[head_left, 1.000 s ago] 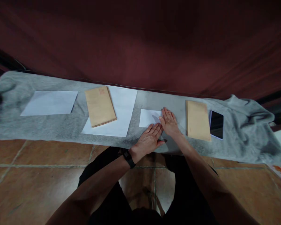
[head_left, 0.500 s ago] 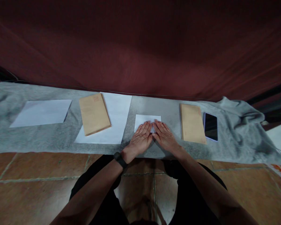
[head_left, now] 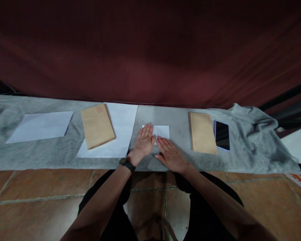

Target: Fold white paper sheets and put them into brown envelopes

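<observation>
A small white piece of paper [head_left: 162, 131], perhaps folded, lies on the grey cloth in front of me. My left hand [head_left: 144, 140] rests flat on its left part, fingers stretched out and pointing away from me. Lower and to the right, my right hand [head_left: 172, 154] is also flat, its fingertips at the paper's near edge. Neither hand grips anything. The hands cover part of the paper, so its near left area is hidden.
To the left, brown envelopes [head_left: 97, 127] lie on a large white sheet [head_left: 122, 129]; another white paper [head_left: 41, 125] is farther left. More brown envelopes [head_left: 203, 134] and a phone [head_left: 222, 135] lie right. The grey cloth [head_left: 170, 115] bunches at the right end. A dark red curtain [head_left: 145, 77] hangs behind.
My hands have moved apart: the left has slid left and up over the paper, the right down toward its near edge. The whole view has shifted slightly.
</observation>
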Tool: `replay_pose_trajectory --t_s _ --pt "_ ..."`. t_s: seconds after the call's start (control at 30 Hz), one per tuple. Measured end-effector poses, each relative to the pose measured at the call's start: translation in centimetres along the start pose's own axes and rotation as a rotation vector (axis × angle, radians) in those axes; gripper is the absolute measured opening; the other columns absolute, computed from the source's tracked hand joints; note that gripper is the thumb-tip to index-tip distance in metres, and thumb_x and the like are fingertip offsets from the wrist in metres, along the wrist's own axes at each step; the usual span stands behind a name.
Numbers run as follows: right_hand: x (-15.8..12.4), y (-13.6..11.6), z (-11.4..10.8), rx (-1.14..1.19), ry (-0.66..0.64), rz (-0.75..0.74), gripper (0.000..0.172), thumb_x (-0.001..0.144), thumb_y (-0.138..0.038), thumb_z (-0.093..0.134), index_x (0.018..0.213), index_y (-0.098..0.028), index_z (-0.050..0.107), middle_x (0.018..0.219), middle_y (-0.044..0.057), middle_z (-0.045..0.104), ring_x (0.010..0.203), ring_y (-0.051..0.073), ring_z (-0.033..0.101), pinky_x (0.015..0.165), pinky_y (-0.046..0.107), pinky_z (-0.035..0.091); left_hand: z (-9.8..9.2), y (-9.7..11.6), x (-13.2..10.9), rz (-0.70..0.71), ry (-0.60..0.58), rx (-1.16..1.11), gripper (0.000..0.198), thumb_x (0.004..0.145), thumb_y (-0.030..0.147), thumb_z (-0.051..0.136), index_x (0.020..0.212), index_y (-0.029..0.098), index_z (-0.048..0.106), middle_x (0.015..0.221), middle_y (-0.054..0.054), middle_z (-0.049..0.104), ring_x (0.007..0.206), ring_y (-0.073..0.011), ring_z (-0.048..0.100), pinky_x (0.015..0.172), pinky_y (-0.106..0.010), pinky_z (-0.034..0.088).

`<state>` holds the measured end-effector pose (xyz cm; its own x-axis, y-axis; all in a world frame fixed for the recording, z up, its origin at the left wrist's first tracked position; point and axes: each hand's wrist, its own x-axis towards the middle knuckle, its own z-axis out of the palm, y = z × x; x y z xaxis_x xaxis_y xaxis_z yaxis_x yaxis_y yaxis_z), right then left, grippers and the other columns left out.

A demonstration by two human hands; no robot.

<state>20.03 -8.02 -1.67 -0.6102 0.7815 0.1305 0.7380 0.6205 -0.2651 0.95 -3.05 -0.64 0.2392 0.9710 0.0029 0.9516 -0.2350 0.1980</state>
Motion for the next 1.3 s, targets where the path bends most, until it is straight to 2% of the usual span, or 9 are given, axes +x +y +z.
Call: replay_pose_trajectory --t_s 0.17,0.3,0.4,0.77,0.87,0.97,1.13,1.23,1.3 --pt "-0.3 -0.6 0.0 0.032 -0.023 -0.053 0.071 0.106 -0.056 0.04 0.158 -0.008 0.037 0.165 0.018 0.036 0.156 0.027 0.03 0.13 0.047 0.026 -0.3 0.4 0.9 0.014 0.037 -0.034 0.062 0.107 0.036 0.019 0.16 0.006 0.031 0.168 -0.015 0.028 0.159 -0.0238 0.02 0.131 -0.046 0.015" --pt "-0.5 -0.6 -0.3 0.088 -0.066 -0.066 0.064 0.105 -0.055 0.046 0.148 -0.008 0.052 0.156 0.019 0.05 0.152 0.027 0.037 0.129 0.045 0.027 -0.5 1.6 1.0 0.357 -0.086 -0.15 0.057 0.109 0.038 0.018 0.159 0.02 0.038 0.166 -0.004 0.037 0.156 -0.014 0.026 0.13 -0.039 0.019" --pt "-0.5 -0.7 -0.7 0.15 -0.092 -0.067 0.058 0.105 -0.053 0.048 0.147 -0.014 0.053 0.158 0.016 0.049 0.151 0.026 0.039 0.127 0.047 0.03 -0.4 2.2 1.1 0.491 -0.143 -0.183 0.055 0.11 0.041 0.018 0.157 0.024 0.041 0.165 0.0 0.039 0.156 -0.0108 0.026 0.13 -0.037 0.019" --pt "0.4 -0.7 -2.3 0.238 -0.129 -0.135 0.054 0.103 -0.048 0.054 0.145 -0.015 0.054 0.151 0.015 0.056 0.147 0.026 0.043 0.126 0.045 0.029 0.7 2.5 3.5 0.415 -0.093 -0.109 0.06 0.109 0.042 0.019 0.159 0.014 0.036 0.167 -0.009 0.033 0.157 -0.0159 0.023 0.129 -0.039 0.02" --pt "0.9 -0.1 -2.7 0.299 -0.098 -0.172 0.039 0.104 -0.038 0.052 0.135 -0.018 0.064 0.143 0.011 0.064 0.14 0.023 0.052 0.123 0.043 0.035 0.6 2.5 3.9 0.403 -0.075 -0.124 0.061 0.109 0.043 0.016 0.158 0.014 0.037 0.167 -0.009 0.034 0.157 -0.0165 0.023 0.128 -0.039 0.021" --pt "1.3 0.8 -3.2 0.376 -0.052 -0.092 0.031 0.106 -0.029 0.044 0.111 -0.023 0.075 0.12 0.005 0.076 0.12 0.02 0.066 0.11 0.037 0.048 0.5 2.4 3.9 0.401 -0.066 -0.136 0.06 0.109 0.041 0.014 0.158 0.016 0.038 0.167 -0.008 0.035 0.157 -0.0168 0.024 0.129 -0.04 0.022" --pt "1.5 3.0 -3.6 0.546 0.134 0.185 0.043 0.106 -0.044 0.042 0.087 -0.023 0.075 0.087 0.003 0.077 0.083 0.02 0.072 0.082 0.032 0.057 1.0 2.5 2.9 0.436 -0.043 -0.117 0.056 0.109 0.037 0.022 0.159 0.019 0.038 0.166 -0.007 0.036 0.157 -0.0179 0.024 0.13 -0.045 0.02" --pt "1.9 4.5 -3.7 0.584 0.278 0.313 0.052 0.106 -0.052 0.036 0.084 -0.024 0.074 0.08 0.003 0.074 0.08 0.021 0.071 0.077 0.031 0.056 1.4 2.8 1.9 0.451 -0.025 -0.106 0.057 0.109 0.039 0.023 0.158 0.015 0.039 0.165 -0.01 0.039 0.157 -0.0195 0.024 0.13 -0.046 0.018" --pt "2.3 5.0 -3.6 0.548 0.32 0.347 0.053 0.106 -0.055 0.035 0.09 -0.025 0.075 0.086 0.004 0.075 0.086 0.022 0.071 0.081 0.032 0.056 1.4 3.0 1.1 0.463 -0.017 -0.104 0.058 0.109 0.043 0.023 0.158 0.014 0.038 0.164 -0.01 0.04 0.157 -0.0196 0.025 0.131 -0.046 0.018"
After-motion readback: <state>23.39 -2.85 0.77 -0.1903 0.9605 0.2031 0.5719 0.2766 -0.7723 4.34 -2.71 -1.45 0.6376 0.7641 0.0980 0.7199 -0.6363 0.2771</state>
